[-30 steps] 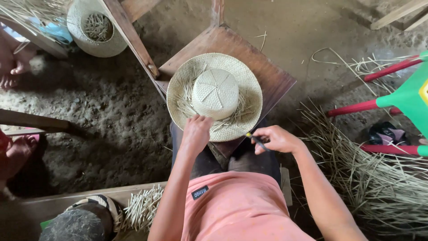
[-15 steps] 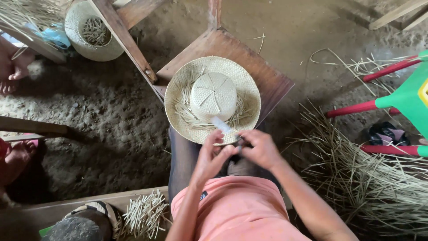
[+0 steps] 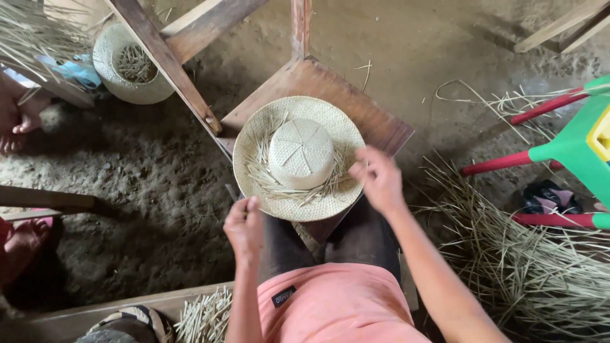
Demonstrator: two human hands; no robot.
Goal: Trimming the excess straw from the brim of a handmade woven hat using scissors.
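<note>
Hands are hovering at a straw hat (image 3: pixel 298 159) on a wooden stool (image 3: pixel 356 108) — right hand (image 3: pixel 379 178) pinching loosely over its brim, left hand (image 3: pixel 244 225) curling shut just below, contents hidden.

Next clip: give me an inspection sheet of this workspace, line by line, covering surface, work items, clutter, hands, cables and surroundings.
Surface: dark wooden board at the person's knees, corner pointing away, bearing the hat.
Work items: woven straw hat, crown up, loose fibre ends sticking out around the crown.
Clutter: cut straw bundle at lower left; long straw heap on the right; second straw hat at upper left, straw pieces inside.
Hands: left hand closed, lifted off the hat near its brim; right hand over the brim's right edge, fingers curled. What either holds cannot be told.
Cables: nothing seen.
Surroundings: dirt floor; green and red stool on the right; another person's bare foot at left.
</note>
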